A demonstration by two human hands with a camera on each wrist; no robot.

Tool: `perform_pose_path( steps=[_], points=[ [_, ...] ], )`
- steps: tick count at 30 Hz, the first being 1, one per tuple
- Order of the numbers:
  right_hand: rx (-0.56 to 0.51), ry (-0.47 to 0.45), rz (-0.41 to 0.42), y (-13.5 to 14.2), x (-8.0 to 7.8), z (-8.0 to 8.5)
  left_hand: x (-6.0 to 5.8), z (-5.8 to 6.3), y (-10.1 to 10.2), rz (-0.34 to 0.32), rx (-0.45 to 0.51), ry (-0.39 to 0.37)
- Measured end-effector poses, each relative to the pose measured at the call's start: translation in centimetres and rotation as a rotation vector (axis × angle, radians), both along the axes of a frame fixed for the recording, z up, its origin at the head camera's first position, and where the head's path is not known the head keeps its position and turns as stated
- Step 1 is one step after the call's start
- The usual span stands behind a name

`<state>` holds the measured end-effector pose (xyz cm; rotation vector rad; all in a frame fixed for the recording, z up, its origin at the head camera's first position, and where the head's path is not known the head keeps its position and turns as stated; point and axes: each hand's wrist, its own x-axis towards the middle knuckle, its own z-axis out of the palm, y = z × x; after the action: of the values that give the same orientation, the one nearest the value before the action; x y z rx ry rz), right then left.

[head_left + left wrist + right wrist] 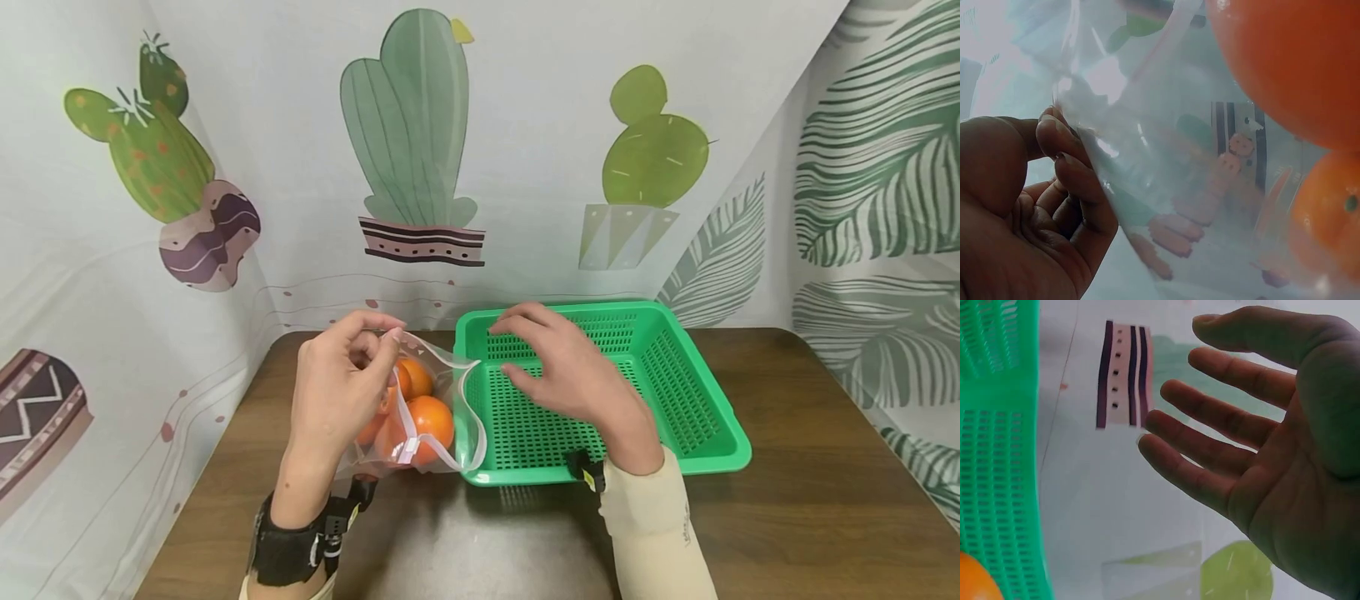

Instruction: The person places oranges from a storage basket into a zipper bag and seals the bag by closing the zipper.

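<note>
oranges (pixel 434 417) in bag (pixel 406 417) near basket (pixel 517 477)

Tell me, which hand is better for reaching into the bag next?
Probably the right hand: it holds nothing, and the open bag gapes toward it. The left hand is busy pinching the bag's edge.

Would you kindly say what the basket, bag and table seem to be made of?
Basket: probably molded plastic, slightly glossy; uniform green, regular holes.
Bag: apparently clear, shiny plastic film; fruit shows through.
Table: wood or wood-look laminate, low sheen; brown grain shows.
</note>
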<state>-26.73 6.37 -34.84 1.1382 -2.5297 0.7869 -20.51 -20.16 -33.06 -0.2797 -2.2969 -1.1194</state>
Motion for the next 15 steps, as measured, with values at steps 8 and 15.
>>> perform_pose_path(
  steps=[8, 15],
  points=[
    [0.028, -0.061, -0.052, 1.3, -0.9, -0.6, 0.1, -0.1, 0.0, -0.009, 0.003, -0.009],
    [0.025, -0.052, -0.081, 2.7, -0.7, -0.4, 0.1, 0.0, 0.0, -0.006, -0.002, -0.006]
  ],
)
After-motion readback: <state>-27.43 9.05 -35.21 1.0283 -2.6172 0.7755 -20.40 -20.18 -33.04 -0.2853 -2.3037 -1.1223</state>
